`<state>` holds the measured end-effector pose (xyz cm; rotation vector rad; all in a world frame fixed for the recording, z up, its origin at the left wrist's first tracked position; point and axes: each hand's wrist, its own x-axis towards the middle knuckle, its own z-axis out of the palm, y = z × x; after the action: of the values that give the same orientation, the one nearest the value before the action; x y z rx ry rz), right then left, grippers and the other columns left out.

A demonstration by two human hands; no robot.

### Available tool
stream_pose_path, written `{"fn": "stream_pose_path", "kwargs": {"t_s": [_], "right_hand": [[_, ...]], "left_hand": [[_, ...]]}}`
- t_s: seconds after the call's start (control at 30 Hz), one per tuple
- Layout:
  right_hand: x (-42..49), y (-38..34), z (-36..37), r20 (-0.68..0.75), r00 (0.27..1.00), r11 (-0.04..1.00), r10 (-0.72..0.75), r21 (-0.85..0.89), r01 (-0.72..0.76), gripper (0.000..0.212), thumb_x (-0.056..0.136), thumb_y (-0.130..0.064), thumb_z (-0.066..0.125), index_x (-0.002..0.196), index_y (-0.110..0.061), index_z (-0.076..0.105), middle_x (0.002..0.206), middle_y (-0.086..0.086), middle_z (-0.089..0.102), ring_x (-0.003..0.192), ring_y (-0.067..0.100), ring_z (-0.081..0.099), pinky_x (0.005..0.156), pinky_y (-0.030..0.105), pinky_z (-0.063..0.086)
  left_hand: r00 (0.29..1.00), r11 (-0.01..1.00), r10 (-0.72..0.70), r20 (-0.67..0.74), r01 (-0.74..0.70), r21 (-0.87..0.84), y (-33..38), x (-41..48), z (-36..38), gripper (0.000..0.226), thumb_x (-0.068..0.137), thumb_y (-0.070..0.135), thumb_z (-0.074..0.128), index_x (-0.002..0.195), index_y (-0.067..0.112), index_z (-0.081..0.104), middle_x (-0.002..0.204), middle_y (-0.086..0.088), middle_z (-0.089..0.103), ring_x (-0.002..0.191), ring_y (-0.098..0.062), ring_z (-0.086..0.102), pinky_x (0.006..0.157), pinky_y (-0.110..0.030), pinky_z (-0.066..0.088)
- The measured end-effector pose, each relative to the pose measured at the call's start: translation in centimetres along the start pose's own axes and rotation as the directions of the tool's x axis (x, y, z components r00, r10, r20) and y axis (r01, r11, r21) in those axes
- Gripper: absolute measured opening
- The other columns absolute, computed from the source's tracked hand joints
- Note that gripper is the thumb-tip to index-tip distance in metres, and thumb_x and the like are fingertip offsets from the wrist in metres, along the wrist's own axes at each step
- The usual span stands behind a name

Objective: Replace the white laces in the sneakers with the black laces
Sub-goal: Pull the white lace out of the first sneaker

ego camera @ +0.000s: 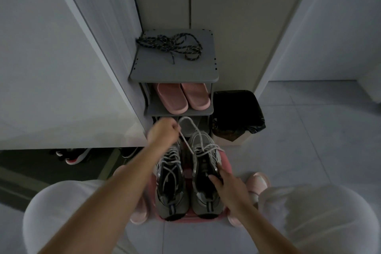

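Now your right hand [228, 187] grips the right sneaker [201, 140] on the stool [225, 159]; just beyond, your left hand [162, 132] pinches its white lace [186, 144]. Past that pinch stands a rack [175, 70]: slippers [183, 97], then black laces [171, 46] on top; bin [235, 109] rightward. Tiled floor [309, 130].

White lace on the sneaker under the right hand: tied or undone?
Undone. The left hand pinches the white lace, drawn taut away from the sneaker; no bow shows, though it crosses the eyelets.
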<state>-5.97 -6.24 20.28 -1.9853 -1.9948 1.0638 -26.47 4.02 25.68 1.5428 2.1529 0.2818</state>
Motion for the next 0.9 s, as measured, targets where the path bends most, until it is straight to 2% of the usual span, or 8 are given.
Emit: {"fn": "stream_pose_path", "kwargs": {"t_s": [0.1,0.2,0.23,0.3,0.37,0.47,0.67,0.9], "right_hand": [[0.2,0.2,0.1,-0.002,1.0,1.0,0.004,-0.03,-0.004,0.05,0.097,-0.049,0.038,0.143,-0.03,0.034,0.11,0.002,0.068,0.1,0.021,0.064,0.073,0.027,0.045],[0.3,0.3,0.4,-0.001,1.0,0.999,0.013,-0.04,-0.013,0.049,0.096,-0.051,0.038,0.139,-0.027,0.041,0.105,0.002,0.069,0.095,0.021,0.066,0.076,0.03,0.05],[0.4,0.4,0.5,0.0,1.0,0.999,0.017,-0.039,-0.017,0.049,0.096,-0.051,0.038,0.139,-0.027,0.041,0.104,0.002,0.068,0.094,0.02,0.066,0.076,0.03,0.051],[0.4,0.6,0.6,0.001,1.0,0.999,0.019,-0.026,-0.019,0.05,0.096,-0.051,0.038,0.14,-0.029,0.038,0.103,0.001,0.068,0.092,0.019,0.066,0.077,0.03,0.053],[0.5,0.7,0.7,-0.005,1.0,1.0,0.011,-0.026,-0.011,0.052,0.095,-0.052,0.038,0.143,-0.031,0.034,0.106,0.001,0.068,0.094,0.02,0.066,0.077,0.032,0.053],[0.6,0.8,0.7,0.0,1.0,0.999,0.003,-0.036,-0.003,0.055,0.095,-0.053,0.036,0.146,-0.033,0.029,0.109,0.002,0.068,0.097,0.023,0.065,0.078,0.033,0.053],[0.5,0.8,0.7,-0.003,1.0,1.0,0.008,-0.026,-0.008,0.056,0.095,-0.054,0.037,0.146,-0.036,0.027,0.108,0.002,0.069,0.096,0.022,0.066,0.078,0.032,0.052],[0.4,0.6,0.6,0.01,1.0,1.0,0.002,-0.005,-0.002,0.051,0.096,-0.05,0.038,0.144,-0.034,0.03,0.104,0.0,0.068,0.092,0.017,0.065,0.075,0.028,0.05]], "left_hand": [[0.996,0.998,-0.027,-0.08,0.022,-0.058,-1.1,1.5,-3.1,0.021,0.091,0.032,0.058,0.081,0.015,0.066,0.078,-0.003,0.064,0.078,-0.023,0.062,0.069,-0.03,0.047],[0.999,0.998,-0.048,0.01,0.049,-0.043,-1.7,0.8,-2.0,0.02,0.089,0.033,0.06,0.089,0.014,0.066,0.086,-0.005,0.067,0.085,-0.025,0.065,0.073,-0.033,0.049],[0.998,0.997,-0.055,0.023,0.056,-0.044,-1.6,0.1,-1.2,0.022,0.088,0.033,0.062,0.097,0.014,0.063,0.095,-0.005,0.066,0.09,-0.026,0.064,0.076,-0.034,0.05],[0.999,0.999,-0.031,0.006,0.031,-0.022,-1.2,-1.5,0.4,0.043,0.087,0.032,0.063,0.124,0.014,0.05,0.119,-0.007,0.055,0.105,-0.028,0.06,0.085,-0.039,0.05],[0.998,0.998,0.064,-0.006,-0.064,0.0,-1.0,-2.8,2.0,0.056,0.089,0.028,0.062,0.138,0.018,0.038,0.134,-0.007,0.045,0.115,-0.028,0.055,0.091,-0.04,0.047],[0.974,0.98,0.201,0.106,-0.201,-0.005,-0.7,-3.9,4.1,0.037,0.09,0.02,0.057,0.127,0.021,0.055,0.129,-0.002,0.055,0.114,-0.022,0.057,0.095,-0.034,0.046],[0.962,0.967,0.225,0.154,-0.239,0.082,-1.0,-3.5,4.5,0.018,0.091,0.019,0.055,0.103,0.022,0.069,0.109,0.001,0.067,0.104,-0.019,0.061,0.085,-0.029,0.046],[0.992,0.989,0.127,-0.011,-0.125,0.075,-3.7,0.1,0.2,0.016,0.091,0.014,0.056,0.097,0.015,0.07,0.102,-0.004,0.068,0.094,-0.02,0.062,0.078,-0.029,0.044]]}}
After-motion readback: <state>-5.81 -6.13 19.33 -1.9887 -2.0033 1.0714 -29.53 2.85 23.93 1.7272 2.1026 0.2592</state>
